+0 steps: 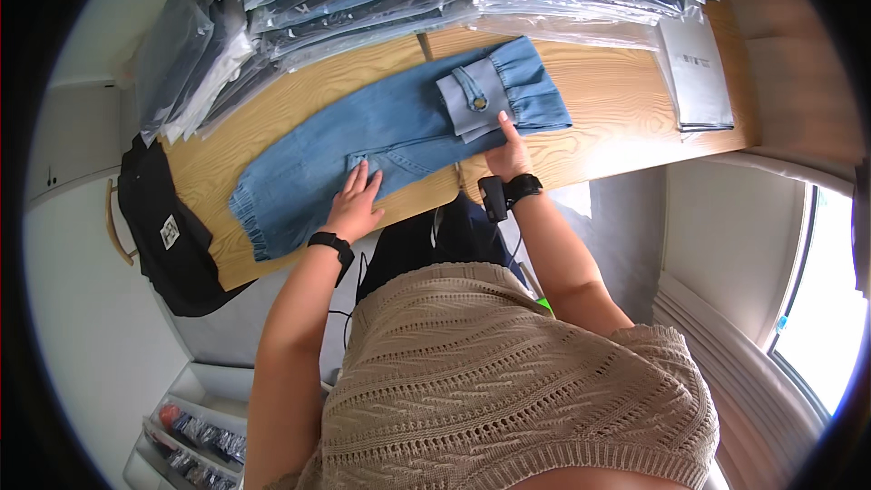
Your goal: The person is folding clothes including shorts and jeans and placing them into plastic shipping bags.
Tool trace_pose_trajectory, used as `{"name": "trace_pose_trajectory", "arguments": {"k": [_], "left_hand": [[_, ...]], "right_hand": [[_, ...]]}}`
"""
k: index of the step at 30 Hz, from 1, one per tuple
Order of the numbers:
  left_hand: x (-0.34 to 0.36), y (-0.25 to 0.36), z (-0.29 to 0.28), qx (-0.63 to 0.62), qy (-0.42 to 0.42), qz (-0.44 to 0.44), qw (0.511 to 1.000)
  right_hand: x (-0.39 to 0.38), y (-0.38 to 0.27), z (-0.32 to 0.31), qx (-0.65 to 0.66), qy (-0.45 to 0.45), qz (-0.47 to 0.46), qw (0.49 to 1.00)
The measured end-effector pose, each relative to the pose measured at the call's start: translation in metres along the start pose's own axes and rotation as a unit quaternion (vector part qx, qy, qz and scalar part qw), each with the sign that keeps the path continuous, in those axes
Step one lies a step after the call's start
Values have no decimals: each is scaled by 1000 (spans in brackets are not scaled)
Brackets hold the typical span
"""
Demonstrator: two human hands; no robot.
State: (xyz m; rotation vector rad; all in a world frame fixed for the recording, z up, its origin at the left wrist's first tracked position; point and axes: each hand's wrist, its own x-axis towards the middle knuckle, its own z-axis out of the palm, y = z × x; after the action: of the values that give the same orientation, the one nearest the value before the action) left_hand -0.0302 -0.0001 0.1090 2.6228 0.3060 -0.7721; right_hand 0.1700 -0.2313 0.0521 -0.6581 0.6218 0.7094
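Observation:
Light-blue denim trousers (318, 141) lie folded lengthwise across the wooden table, a gathered elastic end at the left and another gathered part at the right. On the right part sits a paler grey-blue turned-back flap (483, 100) with a buttoned tab. My left hand (357, 204) rests on the near edge of the denim beside a stitched seam, fingers stretched out. At the near right edge my right hand (511, 156) has its thumb on top by the flap, while its other fingers are hidden under the cloth. Both wrists wear black bands, the right one with a small black device.
Clear-bagged folded garments (381, 0) are stacked along the back of the wooden table (617, 82). A flat silvery package (697, 73) lies at the right. Black clothing (163, 227) hangs over the left edge. Storage bins (204, 417) with packaged things stand at lower left.

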Motion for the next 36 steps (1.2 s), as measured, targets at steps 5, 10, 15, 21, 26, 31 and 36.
{"name": "trace_pose_trajectory", "arguments": {"k": [5,10,15,21,26,31,36], "left_hand": [[2,-6,8,-17,26,17,999],[1,-6,2,-27,14,12,999],[-4,-14,9,-30,47,19,998],[-5,-19,34,-34,71,18,997],[-1,-24,49,-35,117,30,992],[-1,-20,43,-61,144,54,986],[-4,-20,43,-73,117,45,989]], "right_hand": [[-9,9,19,-187,88,-98,974],[-18,30,26,-463,98,-295,830],[-43,59,58,-733,-95,-523,424],[-46,111,51,-842,-195,-457,209],[-44,113,57,-820,-188,-461,282],[-39,123,64,-814,-172,-468,300],[-33,129,59,-817,-187,-478,262]]}}
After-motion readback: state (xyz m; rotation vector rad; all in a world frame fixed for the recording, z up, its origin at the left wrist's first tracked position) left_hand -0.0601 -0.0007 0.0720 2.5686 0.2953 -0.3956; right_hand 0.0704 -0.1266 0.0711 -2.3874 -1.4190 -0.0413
